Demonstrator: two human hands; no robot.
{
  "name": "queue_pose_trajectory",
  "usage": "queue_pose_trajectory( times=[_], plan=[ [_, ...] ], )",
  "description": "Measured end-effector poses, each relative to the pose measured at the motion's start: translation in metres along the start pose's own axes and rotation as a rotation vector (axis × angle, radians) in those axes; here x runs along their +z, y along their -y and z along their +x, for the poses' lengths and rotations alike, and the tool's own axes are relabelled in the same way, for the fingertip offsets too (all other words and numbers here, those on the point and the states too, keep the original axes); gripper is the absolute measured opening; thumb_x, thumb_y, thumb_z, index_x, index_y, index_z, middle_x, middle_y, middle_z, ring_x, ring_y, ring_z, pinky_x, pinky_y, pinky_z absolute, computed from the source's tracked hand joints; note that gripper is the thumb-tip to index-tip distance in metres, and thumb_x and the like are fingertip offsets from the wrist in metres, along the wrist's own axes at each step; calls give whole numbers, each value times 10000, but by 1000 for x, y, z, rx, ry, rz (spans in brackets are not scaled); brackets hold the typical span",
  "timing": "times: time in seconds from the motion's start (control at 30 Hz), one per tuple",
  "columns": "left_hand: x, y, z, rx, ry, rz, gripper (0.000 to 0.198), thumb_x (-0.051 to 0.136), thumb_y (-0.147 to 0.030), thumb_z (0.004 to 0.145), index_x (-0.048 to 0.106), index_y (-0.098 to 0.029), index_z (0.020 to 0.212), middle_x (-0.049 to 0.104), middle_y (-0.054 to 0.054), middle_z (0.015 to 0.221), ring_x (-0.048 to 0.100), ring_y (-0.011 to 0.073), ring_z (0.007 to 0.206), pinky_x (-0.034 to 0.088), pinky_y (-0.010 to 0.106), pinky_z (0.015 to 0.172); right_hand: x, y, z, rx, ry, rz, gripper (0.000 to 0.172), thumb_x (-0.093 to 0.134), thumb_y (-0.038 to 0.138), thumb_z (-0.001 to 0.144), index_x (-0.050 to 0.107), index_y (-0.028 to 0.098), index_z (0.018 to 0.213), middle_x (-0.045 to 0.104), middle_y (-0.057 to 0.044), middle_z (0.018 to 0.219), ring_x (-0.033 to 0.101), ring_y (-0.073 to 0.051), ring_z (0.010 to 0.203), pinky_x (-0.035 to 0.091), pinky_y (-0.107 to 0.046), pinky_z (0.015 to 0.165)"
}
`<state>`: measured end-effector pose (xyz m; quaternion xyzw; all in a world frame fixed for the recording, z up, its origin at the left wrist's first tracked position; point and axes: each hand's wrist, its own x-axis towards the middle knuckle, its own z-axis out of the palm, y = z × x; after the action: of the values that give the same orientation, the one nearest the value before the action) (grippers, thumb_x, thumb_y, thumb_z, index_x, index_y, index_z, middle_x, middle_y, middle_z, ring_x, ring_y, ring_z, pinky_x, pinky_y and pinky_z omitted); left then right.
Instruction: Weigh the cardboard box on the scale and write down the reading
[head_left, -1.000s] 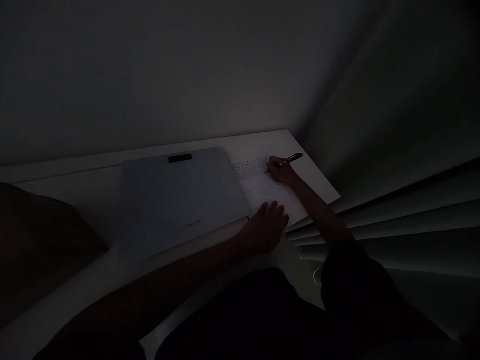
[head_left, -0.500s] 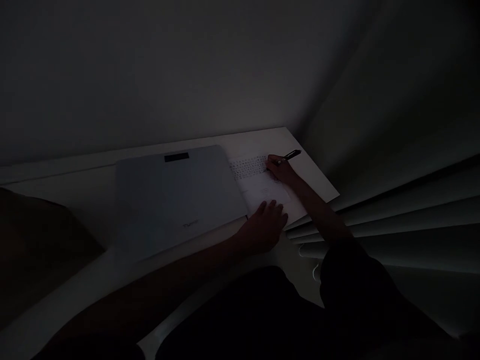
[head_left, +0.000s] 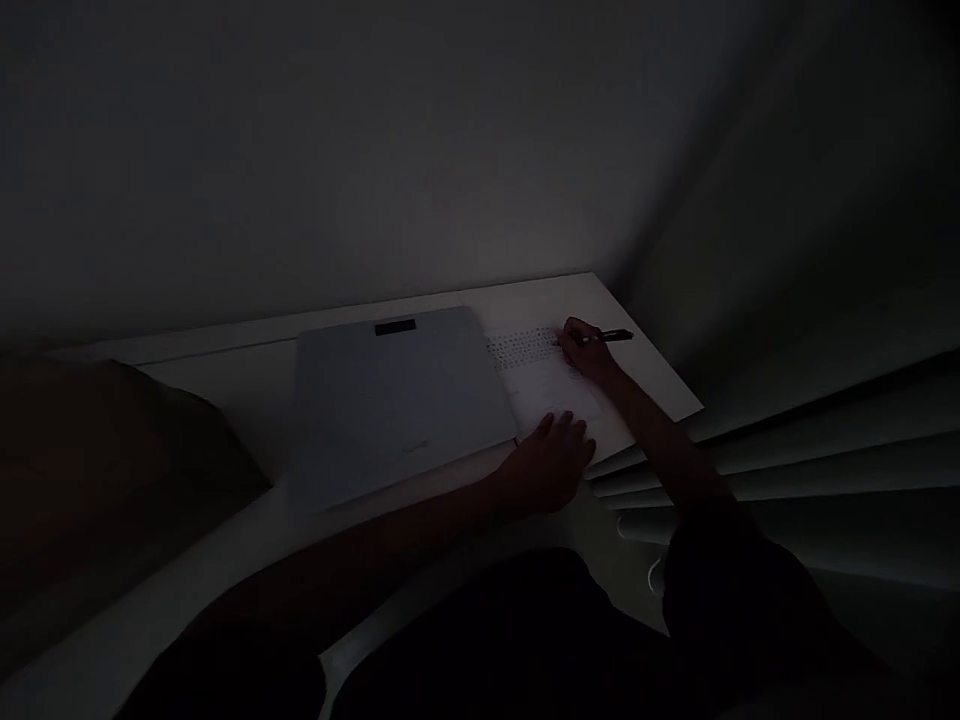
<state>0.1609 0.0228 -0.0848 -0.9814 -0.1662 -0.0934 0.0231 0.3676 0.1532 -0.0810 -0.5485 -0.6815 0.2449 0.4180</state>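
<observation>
Room was v. dim. Right hand (head_left: pixel 589 352) gripped a dark pen (head_left: pixel 609 337), fingers closed round it, tip down on the paper (head_left: pixel 551 385) near its far end, just right of some rows of small print. The pen's back end pointed away to the right of the hand.

Left hand (head_left: pixel 551 465) lay palm down on the near edge of the paper, fingers (head_left: pixel 564 428) loosely spread and flat, holding nothing, pressing on the sheet. It sat just right of the laptop's near corner.

The paper lay on the white table (head_left: pixel 225 385), touching the right side of a closed grey laptop (head_left: pixel 397 405), poss. tucked a bit under it; couldn't tell for sure. A small dark label (head_left: pixel 395 327) showed near the laptop's far edge.

Right of the paper, past the table edge, were blinds (head_left: pixel 810 440). A wall (head_left: pixel 375 150) rose behind the laptop. Left of the laptop, a dark shape (head_left: pixel 112 450), too murky to make out.
</observation>
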Motion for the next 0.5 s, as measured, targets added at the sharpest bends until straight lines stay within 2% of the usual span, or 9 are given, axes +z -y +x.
queue_pose_trajectory(
  times=[0.07,0.23,0.33,0.43,0.5],
  plan=[
    [0,0,0,3,-11,4,481,401,-334,1000,491,-101,1411,436,184,1474,386,387,1374,306,527,1120,-1,-1,2,-66,-48,-41,364,581,513,898,495,184,768,535,7,621,487,-134,579,377,-241,558],
    [3,0,2,11,-13,29,489,420,-361,989,498,-104,1397,444,183,1460,381,379,1367,314,511,1110,-2,-11,6,-147,22,-81,367,618,498,837,608,160,979,644,-58,892,583,-193,775,454,-289,688],
    [4,0,1,13,-18,37,492,375,-373,1008,494,-106,1404,446,173,1461,389,371,1356,323,502,1101,1,-18,8,-191,-4,-98,289,526,322,827,635,155,1036,655,-94,1038,607,-230,928,473,-351,835],
    [3,1,1,16,-23,41,492,350,-373,1019,491,-103,1407,446,171,1459,390,367,1351,331,498,1090,3,-23,10,-273,0,-134,433,422,162,755,634,149,1132,642,-118,1133,605,-240,1023,471,-379,897],
    [3,1,1,17,-28,48,488,368,-369,1013,495,-100,1399,446,176,1456,385,370,1352,336,498,1083,4,-25,10,-319,12,-149,424,404,146,785,625,143,1147,636,-130,1137,601,-243,1041,475,-388,916]
  ],
)
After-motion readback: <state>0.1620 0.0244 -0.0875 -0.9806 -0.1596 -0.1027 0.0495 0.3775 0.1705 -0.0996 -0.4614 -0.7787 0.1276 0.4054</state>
